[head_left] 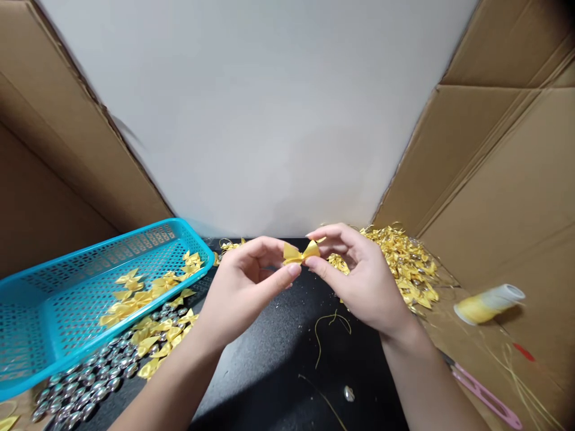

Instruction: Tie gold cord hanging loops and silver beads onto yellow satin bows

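Observation:
Between my two hands, above the black work surface (269,353), is a small yellow ribbon bow (302,254). The fingers of my left hand (254,281) pinch its left side, the thumb pressing near the lower edge. My right hand (359,269) grips the right side between thumb and forefinger. Below the hands lie a loose loop of yellow cord (318,338) and another cord piece (326,400). One silvery bell-like bead (349,393) rests near the front of the surface.
On the left stands a turquoise basket (49,323) with yellow bows inside; silvery beads (96,383) and more bows (166,338) lie before it. At right are a heap of yellow bows (404,263), a thread spool (487,305) and a pink-handled tool (483,395). Cardboard walls flank the place.

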`<action>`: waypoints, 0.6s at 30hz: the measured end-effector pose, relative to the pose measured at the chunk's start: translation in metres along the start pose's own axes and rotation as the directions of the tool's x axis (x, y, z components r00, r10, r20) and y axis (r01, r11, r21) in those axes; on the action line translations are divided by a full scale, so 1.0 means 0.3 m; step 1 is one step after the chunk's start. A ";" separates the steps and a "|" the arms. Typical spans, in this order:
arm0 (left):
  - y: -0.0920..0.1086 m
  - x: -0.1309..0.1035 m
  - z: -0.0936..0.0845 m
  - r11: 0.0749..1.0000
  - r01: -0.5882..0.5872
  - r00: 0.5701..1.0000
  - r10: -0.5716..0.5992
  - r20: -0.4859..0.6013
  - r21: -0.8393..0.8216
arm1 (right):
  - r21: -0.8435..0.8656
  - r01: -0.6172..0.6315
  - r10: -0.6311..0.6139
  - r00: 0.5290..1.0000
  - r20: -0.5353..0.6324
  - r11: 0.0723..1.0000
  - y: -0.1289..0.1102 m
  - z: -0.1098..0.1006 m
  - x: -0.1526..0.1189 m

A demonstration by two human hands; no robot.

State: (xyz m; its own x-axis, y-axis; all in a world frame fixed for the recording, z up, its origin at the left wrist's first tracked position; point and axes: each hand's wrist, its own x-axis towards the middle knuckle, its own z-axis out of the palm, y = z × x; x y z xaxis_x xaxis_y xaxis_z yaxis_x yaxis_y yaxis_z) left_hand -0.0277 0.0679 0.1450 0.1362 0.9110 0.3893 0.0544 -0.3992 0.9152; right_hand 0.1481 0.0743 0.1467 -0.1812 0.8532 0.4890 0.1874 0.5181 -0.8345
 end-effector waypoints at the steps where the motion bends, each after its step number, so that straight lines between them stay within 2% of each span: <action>1: 0.005 -0.002 0.001 1.000 -0.005 1.000 0.005 -0.014 0.021 | -0.051 0.027 -0.027 1.000 -0.008 0.998 -0.002 -0.001 0.000; 4: 0.009 -0.012 0.002 0.993 -0.042 0.995 0.051 -0.085 0.108 | -0.256 0.179 -0.195 0.980 -0.037 0.950 -0.016 -0.004 -0.003; 7: 0.001 -0.024 0.004 0.974 -0.097 0.986 0.123 -0.115 0.204 | -0.464 0.308 -0.359 0.933 -0.024 0.831 -0.033 -0.003 -0.009; 11: -0.005 -0.026 0.011 0.953 -0.164 0.976 0.194 -0.098 0.255 | -0.621 0.320 -0.364 0.929 0.059 0.716 -0.038 0.002 -0.018; 18: 0.009 -0.023 0.013 0.926 -0.187 0.975 0.216 -0.054 0.328 | -0.624 0.331 -0.333 0.935 0.119 0.707 -0.042 -0.003 -0.018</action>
State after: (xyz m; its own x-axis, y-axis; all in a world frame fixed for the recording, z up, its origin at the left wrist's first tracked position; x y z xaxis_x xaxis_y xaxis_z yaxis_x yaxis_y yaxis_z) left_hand -0.0246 0.0603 0.1443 0.0914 0.8076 0.5826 0.3498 -0.5738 0.7405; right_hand 0.1475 0.0631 0.1548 -0.3470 0.6184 0.7051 0.6753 0.6865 -0.2697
